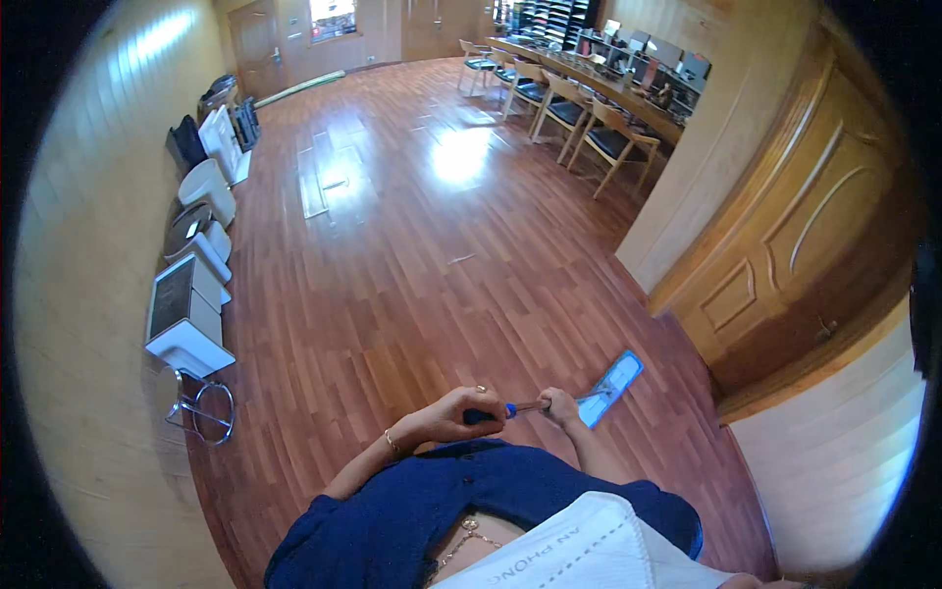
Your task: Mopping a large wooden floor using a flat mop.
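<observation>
Well left of your hands stands one white unit [177, 309] with a dark panel. Your left hand [459, 412] closes around the dark blue grip [479, 417] of one mop [610, 387]; your right hand [560, 407] grips its metal shaft [531, 405]. The mop's head rests on the floor [510, 339], just right of that hand. Five wooden chairs [614, 144] stand far ahead; one wooden door [785, 226] is farther right.

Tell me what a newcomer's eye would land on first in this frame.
Probably the white glare on the reddish wood floor, toward the upper middle. Next comes the bright blue mop head, lower right of centre, its handle gripped by the left hand and right hand. The row of wooden chairs along the desk, upper right, also stands out.
</observation>
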The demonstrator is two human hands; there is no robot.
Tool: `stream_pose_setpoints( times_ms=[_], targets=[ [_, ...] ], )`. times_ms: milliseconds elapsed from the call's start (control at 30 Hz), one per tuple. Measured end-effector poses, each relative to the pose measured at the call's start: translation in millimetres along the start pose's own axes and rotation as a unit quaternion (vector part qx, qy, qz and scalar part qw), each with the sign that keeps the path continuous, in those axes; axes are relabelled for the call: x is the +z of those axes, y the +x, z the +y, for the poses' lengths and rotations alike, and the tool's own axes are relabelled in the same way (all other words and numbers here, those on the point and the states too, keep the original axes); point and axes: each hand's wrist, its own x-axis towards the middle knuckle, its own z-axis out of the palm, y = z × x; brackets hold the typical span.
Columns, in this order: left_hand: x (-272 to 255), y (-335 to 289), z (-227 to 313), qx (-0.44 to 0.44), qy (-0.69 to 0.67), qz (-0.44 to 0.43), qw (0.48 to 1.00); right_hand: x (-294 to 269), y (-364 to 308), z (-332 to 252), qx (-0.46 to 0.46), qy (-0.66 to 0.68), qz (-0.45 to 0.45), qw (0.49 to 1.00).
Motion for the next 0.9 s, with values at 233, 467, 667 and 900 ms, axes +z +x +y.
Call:
stream_pose_setpoints(
  times_ms=[233, 467, 667, 900],
  targets=[
    [-45.5, 17.6, -35.9, 0.001, 0.035, 0.098, 0.995, 14.4, 145.5, -8.7, -0.189, 0.02, 0.023, 0.982],
    [-88.2, -1.4, -26.4, -0.061, 0.158, 0.184, 0.968, 33.4, 239.7, -93.8, -0.245, -0.028, -0.038, 0.968],
    [-96.4, -60.9, 28.6, -0.101, 0.222, 0.284, 0.927, 80.9, 255.5, -189.7, -0.382, 0.035, -0.053, 0.922],
    [-92.9, -172.8, 116.6, -0.101, 0.268, 0.377, 0.881, 126.6, 209.8, -310.8, -0.406, 0.161, -0.231, 0.87]
  ],
)
